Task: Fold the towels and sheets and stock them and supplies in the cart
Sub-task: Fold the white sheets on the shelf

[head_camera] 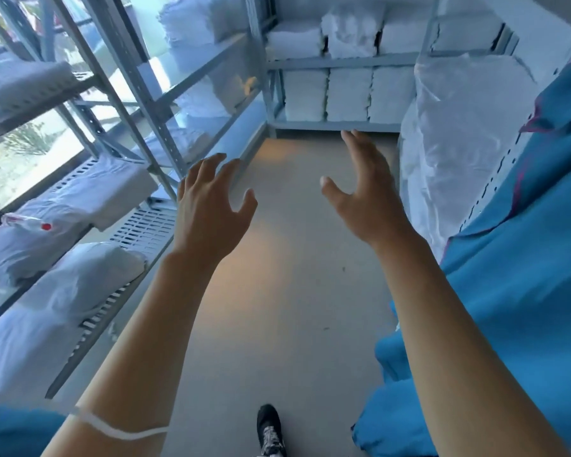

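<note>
Both my arms reach forward over the grey floor of a linen room. My left hand (208,209) is held out with fingers spread and loosely bent, holding nothing. My right hand (365,192) is edge-on, fingers straight, thumb out, also empty. Stacks of folded white towels (346,97) fill the far shelf ahead, beyond both hands. Bagged white linen (60,291) lies on the low left shelf. No cart is visible.
A grey metal rack (145,103) with a perforated lower shelf lines the left, in front of a window. A tall plastic-wrapped white bundle (455,143) stands at the right, beside blue fabric (521,275). My black shoe (269,430) is on the floor (294,291).
</note>
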Demonstrator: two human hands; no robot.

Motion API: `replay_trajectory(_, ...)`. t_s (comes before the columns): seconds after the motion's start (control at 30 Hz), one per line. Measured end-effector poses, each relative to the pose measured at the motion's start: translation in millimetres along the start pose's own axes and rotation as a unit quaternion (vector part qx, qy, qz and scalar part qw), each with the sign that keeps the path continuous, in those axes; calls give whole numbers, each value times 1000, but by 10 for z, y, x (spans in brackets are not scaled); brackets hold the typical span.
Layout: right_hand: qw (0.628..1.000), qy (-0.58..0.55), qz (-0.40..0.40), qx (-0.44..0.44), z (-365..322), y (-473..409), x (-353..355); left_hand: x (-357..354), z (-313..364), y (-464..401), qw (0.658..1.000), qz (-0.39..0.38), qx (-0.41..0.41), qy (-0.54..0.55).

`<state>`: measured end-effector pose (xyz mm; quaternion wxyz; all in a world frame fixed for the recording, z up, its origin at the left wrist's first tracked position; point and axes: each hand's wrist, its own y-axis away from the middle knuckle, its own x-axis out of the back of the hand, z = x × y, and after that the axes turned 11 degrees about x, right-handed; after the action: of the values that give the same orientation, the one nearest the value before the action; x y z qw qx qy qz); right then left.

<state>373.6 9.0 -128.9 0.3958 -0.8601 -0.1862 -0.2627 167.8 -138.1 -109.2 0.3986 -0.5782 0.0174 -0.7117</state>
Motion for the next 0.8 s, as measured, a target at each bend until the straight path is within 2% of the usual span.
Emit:
replay_trajectory(0.27, 999, 29, -34, 3, 130, -806, -744, -413, -700, -820, 1000, 2, 21, 23)
replay_trajectory(0.53, 997, 67, -48, 10, 145, -1969, -1554, -796, -1426, -2055, 998, -11, 17, 57)
replay_trajectory(0.8, 995, 89, -36, -2, 318, -2663, -1943, -1123, -1667, -2968, 995, -20, -11, 95)
